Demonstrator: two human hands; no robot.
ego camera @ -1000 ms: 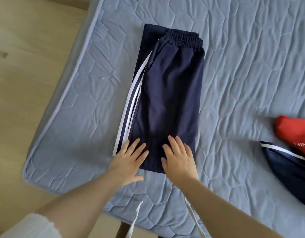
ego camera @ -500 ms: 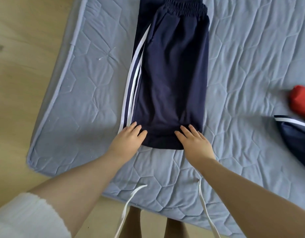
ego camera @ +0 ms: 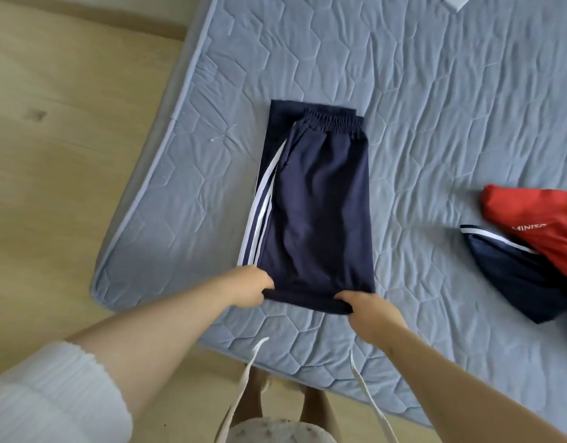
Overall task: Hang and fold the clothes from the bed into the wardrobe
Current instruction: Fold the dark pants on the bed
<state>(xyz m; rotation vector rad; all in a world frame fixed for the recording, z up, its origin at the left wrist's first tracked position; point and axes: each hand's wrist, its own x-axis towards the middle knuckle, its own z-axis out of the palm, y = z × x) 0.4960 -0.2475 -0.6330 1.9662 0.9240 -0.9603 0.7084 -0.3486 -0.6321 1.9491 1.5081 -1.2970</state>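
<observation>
Blue mattress [ego camera: 435, 123], one pair of navy trousers [ego camera: 320, 212], near hem in the grip of left hand [ego camera: 248, 289] and right hand [ego camera: 371, 311]

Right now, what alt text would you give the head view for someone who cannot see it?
The left grip and right grip pinch the near corners of folded navy track pants with white side stripes, lying on a blue quilted mattress, waistband farthest away. A red garment overlaps a second navy garment at the right edge.
</observation>
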